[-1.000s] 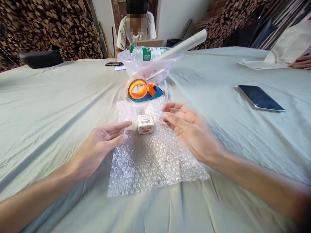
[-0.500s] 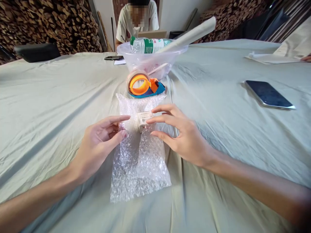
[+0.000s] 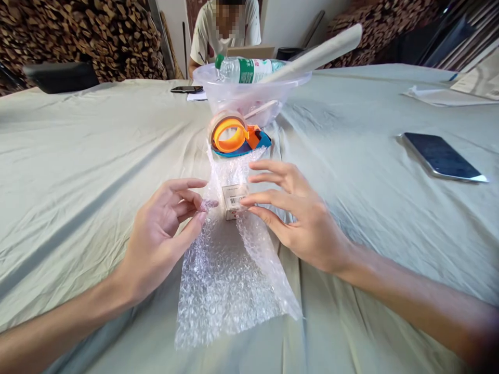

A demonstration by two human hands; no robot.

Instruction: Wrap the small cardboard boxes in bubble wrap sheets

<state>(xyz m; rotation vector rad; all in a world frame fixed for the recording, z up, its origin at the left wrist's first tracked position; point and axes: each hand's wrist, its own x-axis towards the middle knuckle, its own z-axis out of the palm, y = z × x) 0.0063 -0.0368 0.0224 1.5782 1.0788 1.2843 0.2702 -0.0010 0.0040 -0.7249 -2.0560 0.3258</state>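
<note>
A small white box with a barcode point(image 3: 234, 201) stands on a sheet of clear bubble wrap point(image 3: 226, 291) in front of me. My left hand point(image 3: 171, 221) is left of the box, thumb and fingers closed on the wrap's left edge. To the right of the box is my right hand point(image 3: 300, 210). Its thumb and index finger nearly meet over the raised right flap, with the index fingertip against the box; the other fingers are spread. The exact contact there is partly hidden.
Beyond the wrap lies an orange and blue tape dispenser point(image 3: 230, 136). Behind it, a translucent basin point(image 3: 249, 96) holds a bottle point(image 3: 249, 70) and a long white roll point(image 3: 315, 54). A phone point(image 3: 442, 156) lies to the right. A person point(image 3: 226, 31) sits opposite.
The bubble wrap's right flap has swung outward to the right, exposing more of the box. My left fingers have closed on the wrap's left edge. The view has shifted slightly.
</note>
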